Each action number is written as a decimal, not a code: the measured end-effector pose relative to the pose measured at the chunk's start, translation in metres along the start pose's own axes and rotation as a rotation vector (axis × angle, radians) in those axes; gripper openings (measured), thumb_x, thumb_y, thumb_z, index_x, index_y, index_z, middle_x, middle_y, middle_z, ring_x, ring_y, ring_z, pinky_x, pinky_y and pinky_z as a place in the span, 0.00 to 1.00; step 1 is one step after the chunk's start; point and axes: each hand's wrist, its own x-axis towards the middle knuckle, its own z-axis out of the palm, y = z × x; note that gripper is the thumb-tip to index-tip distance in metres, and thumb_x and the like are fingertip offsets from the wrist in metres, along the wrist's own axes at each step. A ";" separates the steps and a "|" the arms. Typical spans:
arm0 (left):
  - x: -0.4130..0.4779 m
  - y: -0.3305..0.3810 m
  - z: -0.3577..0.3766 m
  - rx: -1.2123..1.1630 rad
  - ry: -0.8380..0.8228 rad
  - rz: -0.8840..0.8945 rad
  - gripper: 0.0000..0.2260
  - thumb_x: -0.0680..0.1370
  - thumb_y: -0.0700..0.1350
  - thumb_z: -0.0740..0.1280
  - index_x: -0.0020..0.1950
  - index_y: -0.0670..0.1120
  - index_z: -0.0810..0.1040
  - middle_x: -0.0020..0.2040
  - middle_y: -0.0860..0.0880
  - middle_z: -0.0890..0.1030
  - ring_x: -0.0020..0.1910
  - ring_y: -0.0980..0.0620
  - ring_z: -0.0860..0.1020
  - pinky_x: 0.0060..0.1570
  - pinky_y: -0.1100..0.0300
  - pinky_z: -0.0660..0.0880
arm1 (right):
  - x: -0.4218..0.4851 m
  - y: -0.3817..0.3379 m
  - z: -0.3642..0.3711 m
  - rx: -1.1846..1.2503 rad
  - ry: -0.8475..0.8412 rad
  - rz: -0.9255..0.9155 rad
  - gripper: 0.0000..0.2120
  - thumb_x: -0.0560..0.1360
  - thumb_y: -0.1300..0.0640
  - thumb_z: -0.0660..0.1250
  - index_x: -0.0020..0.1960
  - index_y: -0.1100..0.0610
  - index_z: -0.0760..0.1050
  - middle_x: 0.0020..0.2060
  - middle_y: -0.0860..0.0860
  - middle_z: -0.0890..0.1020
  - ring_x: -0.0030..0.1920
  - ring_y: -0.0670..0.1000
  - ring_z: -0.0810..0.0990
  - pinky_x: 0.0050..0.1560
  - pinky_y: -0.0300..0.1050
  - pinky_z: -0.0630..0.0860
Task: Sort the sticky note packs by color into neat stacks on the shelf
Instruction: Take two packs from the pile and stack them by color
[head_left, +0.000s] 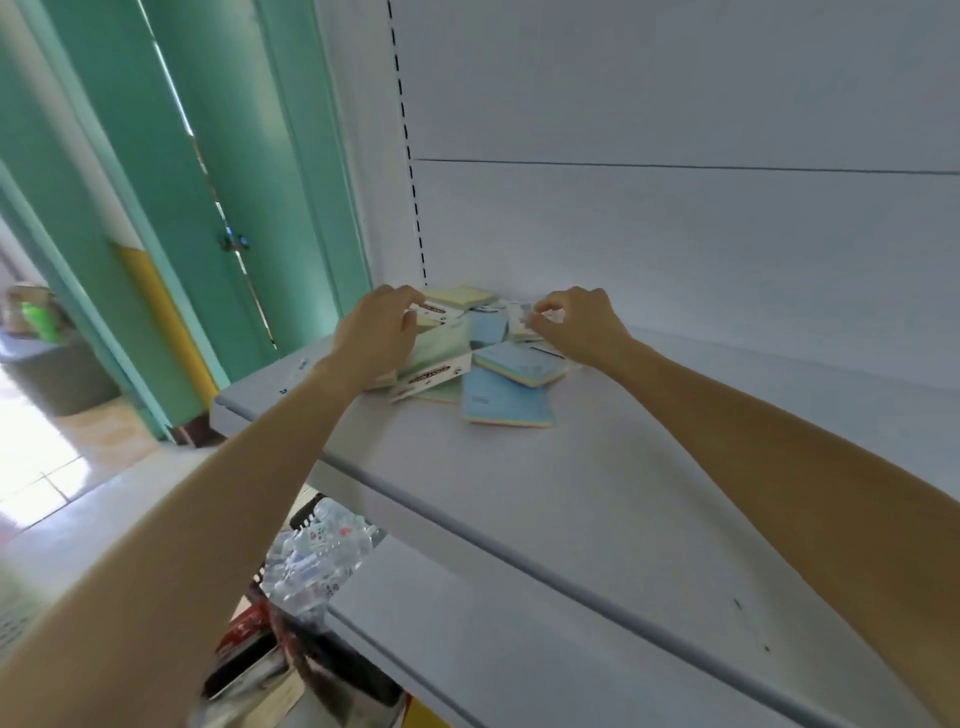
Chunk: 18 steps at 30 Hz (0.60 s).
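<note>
Left hand (379, 332): fingers curled round the end of a pale green pack (441, 345).
Right hand (576, 325): fingertips pinch a white-wrapped pack (519, 318).
Pile: sticky note packs jumbled between both hands; yellow pack (465, 296) at 12 o'clock, blue pack (506, 402) at 6.
Shelf (597, 493): pile in its back-left corner, against the back panel (675, 234); bare board from 3 to 6 o'clock.
Below: bottled water (317, 561) at 7 o'clock.

On the white shelf (571, 493), the sticky note packs (506, 400) near its back left corner are pale blue, pale green and pale yellow, some with white, black-printed bands (434, 378), beside a mint-green door (260, 156).
</note>
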 end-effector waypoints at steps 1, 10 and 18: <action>0.007 -0.007 0.001 -0.005 -0.013 0.001 0.15 0.79 0.40 0.55 0.64 0.44 0.72 0.61 0.41 0.76 0.60 0.41 0.74 0.59 0.47 0.73 | 0.007 -0.005 0.006 -0.017 0.000 0.013 0.20 0.73 0.44 0.60 0.59 0.54 0.76 0.59 0.56 0.79 0.64 0.58 0.70 0.63 0.51 0.67; 0.081 -0.034 0.024 -0.087 -0.169 0.099 0.15 0.79 0.39 0.56 0.65 0.42 0.71 0.63 0.38 0.74 0.59 0.40 0.75 0.59 0.51 0.71 | 0.028 -0.017 0.025 -0.253 0.003 0.274 0.35 0.66 0.33 0.64 0.64 0.56 0.69 0.63 0.56 0.71 0.65 0.59 0.66 0.62 0.53 0.67; 0.128 -0.036 0.052 -0.143 -0.418 0.032 0.22 0.80 0.55 0.52 0.73 0.53 0.60 0.74 0.44 0.64 0.70 0.40 0.65 0.71 0.47 0.60 | 0.011 -0.012 0.009 -0.288 -0.022 0.256 0.22 0.71 0.44 0.65 0.61 0.53 0.74 0.58 0.55 0.77 0.58 0.56 0.75 0.55 0.48 0.72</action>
